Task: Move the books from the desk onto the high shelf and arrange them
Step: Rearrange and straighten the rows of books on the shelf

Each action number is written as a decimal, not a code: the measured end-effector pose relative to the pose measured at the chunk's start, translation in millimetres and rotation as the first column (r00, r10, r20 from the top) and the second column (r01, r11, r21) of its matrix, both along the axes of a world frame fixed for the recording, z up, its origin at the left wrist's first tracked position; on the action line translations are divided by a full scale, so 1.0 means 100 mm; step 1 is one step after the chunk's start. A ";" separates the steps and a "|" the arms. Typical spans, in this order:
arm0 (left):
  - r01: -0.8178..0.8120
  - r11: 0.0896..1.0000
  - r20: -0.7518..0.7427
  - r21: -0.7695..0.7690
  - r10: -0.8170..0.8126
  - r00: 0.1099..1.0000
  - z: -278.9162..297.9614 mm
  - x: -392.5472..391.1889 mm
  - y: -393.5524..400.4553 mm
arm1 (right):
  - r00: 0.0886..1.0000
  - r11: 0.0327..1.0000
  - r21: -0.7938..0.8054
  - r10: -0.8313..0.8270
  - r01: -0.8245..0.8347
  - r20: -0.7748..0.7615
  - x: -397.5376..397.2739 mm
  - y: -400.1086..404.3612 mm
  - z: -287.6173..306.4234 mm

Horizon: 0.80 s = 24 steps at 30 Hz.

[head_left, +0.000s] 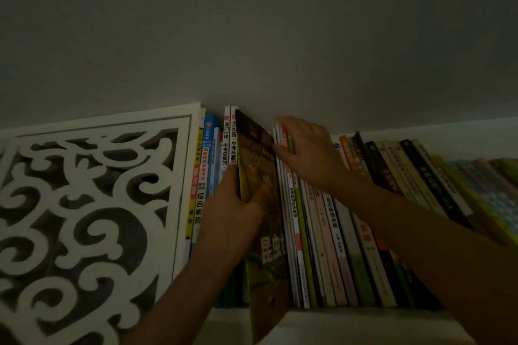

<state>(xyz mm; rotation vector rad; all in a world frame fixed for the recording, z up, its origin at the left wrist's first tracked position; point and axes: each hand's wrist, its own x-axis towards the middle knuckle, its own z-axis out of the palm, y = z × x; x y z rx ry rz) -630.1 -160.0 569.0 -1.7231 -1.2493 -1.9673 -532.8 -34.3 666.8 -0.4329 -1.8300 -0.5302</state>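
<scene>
**High shelf, book row: one volume part-inserted, both hands engaged**

Item 1. Green-covered book [263,204], large, dark green and yellow cover with pale characters. Position: centre of view, standing in the row on the high shelf [350,316], tilted with its top edge leaning toward 11 o'clock. Its lower corner overhangs the shelf's front lip at 6 o'clock.

Item 2. Left hand [238,204]. Forearm enters from 7 o'clock and rises toward the centre. Fingers and thumb are clamped on the green-covered book's left edge, thumb across the cover, fingers behind it.

Item 3. Right hand [305,148]. Forearm enters from 4 o'clock, reaching up and left. The hand lies palm-down over the tops of the thin books [291,204] just at 3 o'clock of the green-covered book, fingers nearly straight and spread, fingertips at their upper edges. The hands are apart, with the green-covered book's cover between them.

Item 4. Workbooks [215,148], blue, yellow and white spines, upright, at 9 o'clock of the green-covered book.

Item 5. Leaning books [406,176], dark and cream spines, running toward 3 o'clock, tilted left.

Item 6. White fretwork panel [84,204], scroll cut-outs, filling the 9 o'clock side.

Item 7. Grey wall [252,36], upper half, dim light.
</scene>
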 end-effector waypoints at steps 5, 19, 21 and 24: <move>-0.055 0.995 -0.027 0.080 0.058 0.998 -0.04 0.02 0.01 | 0.992 0.994 0.032 0.108 -0.106 -0.072 0.06 -0.12 -0.52; -0.239 0.909 -0.094 0.341 0.286 0.954 -0.22 0.37 -0.85 | 0.863 0.890 -0.318 -0.419 0.327 -0.284 0.73 0.01 -1.06; -0.250 0.903 -0.074 0.350 0.293 0.953 -0.20 0.51 -0.85 | 0.876 0.905 -0.272 -0.399 0.328 -0.271 0.73 0.04 -1.08; -0.268 0.901 -0.040 0.342 0.299 0.953 -0.19 0.70 -0.72 | 0.899 0.925 -0.218 -0.361 0.311 -0.250 0.75 0.06 -1.07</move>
